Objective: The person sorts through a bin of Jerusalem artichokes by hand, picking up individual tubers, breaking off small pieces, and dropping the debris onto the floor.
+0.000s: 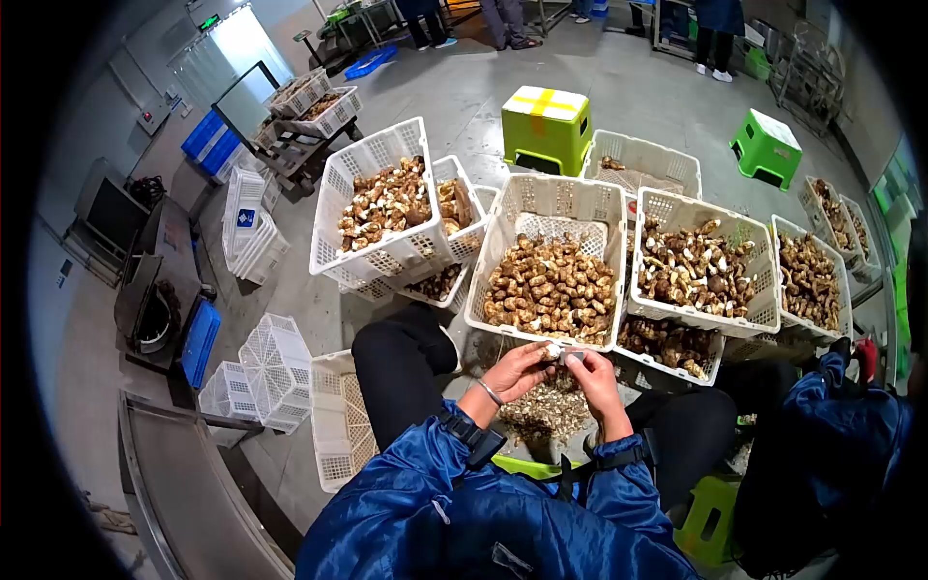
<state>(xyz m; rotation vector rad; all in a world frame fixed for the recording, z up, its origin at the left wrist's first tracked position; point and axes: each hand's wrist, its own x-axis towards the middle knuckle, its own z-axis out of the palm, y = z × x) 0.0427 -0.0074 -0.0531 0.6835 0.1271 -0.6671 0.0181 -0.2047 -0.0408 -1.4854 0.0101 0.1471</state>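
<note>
My left hand [517, 373] pinches a pale, brown-flecked mushroom [551, 352] just past the near rim of the middle basket. Close against it, my right hand [597, 383] is closed, with a small greyish piece showing at the fingertips; its kind is too small to tell. Directly beyond my hands stands a white plastic basket [546, 200] holding a heap of brown mushrooms [551, 285]. Below my hands, between my knees, lies a pile of pale and brown scraps [546, 411].
More mushroom baskets stand at left [333, 246] and right [710, 314]. Beyond them are a yellow-green stool [547, 135] and a green stool [767, 145]. Stacked baskets [275, 362] sit left of my knee. A co-worker's blue sleeve [831, 416] is close on my right.
</note>
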